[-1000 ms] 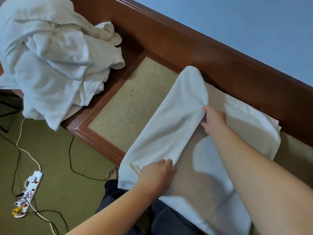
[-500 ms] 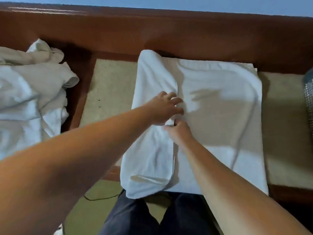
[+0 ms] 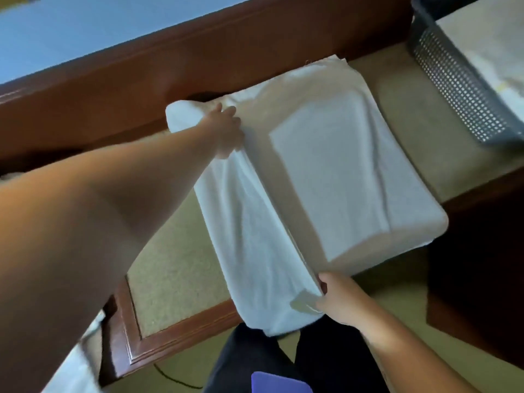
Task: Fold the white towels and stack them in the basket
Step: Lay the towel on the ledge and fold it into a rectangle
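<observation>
Towel (image 3: 326, 177) long axis near-to-far | left hand (image 3: 226, 131) grips far fold | right hand (image 3: 337, 299) pinches near edge

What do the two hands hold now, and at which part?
Both grip the white towel by its folded-over flap: left hand at the far end, right hand at the near end.

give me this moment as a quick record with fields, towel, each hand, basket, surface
towel: white towel spread on the bench, left side folded over toward its middle
left hand: left hand grips the folded edge at the far end
right hand: right hand pinches the folded edge at the near end, by the person's legs
basket: grey perforated basket at far right, apart from the towel, white cloth inside
surface: wooden bench with a tan padded top
</observation>
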